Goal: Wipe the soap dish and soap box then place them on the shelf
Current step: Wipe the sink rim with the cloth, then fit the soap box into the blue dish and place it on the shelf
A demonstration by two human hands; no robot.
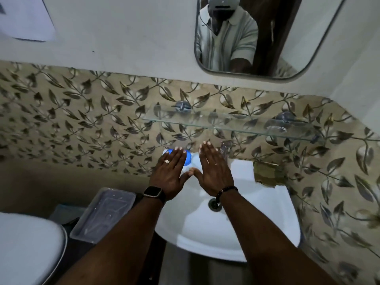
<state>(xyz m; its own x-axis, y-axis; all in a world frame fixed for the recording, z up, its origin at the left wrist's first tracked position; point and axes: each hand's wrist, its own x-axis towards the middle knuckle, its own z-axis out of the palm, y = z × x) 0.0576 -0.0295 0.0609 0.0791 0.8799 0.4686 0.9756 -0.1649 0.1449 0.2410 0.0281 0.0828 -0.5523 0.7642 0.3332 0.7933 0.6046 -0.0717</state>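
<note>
**While both hands lie flat, nothing has reached the shelf**

Although the task ends on the glass shelf (205, 122), neither soap piece is up there yet; both appear to sit on the far left rim of the sink (205, 233), just below the shelf. The left hand (170, 171) lies over them, palm down, fingers straight and slightly spread, gripping nothing. The right hand (213, 169) lies just beside it in the same flat, spread pose; the two thumb tips touch between them.

Beneath the left fingers shows a blue round piece (187, 159), glossy and plastic-looking; at the hand's left edge a pale corner (164, 151) of something flat and rectangular peeks out. These are probably the soap box and soap dish, but which is which I cannot tell. No cloth is in either hand, so wiping looks not yet begun, and placing is still to come.

At the far right corner of the sink rests a crumpled, brownish scrap (267, 174); it may be a wiping cloth, though its pattern blends with the leaf-printed wall. The sink is smooth white ceramic, rounded at its near edge; the shelf is thin clear glass on round wall mounts; a clear tap (225, 149) stands just right of the right hand; a shallow, transparent plastic container (102, 212) sits near left.
</note>
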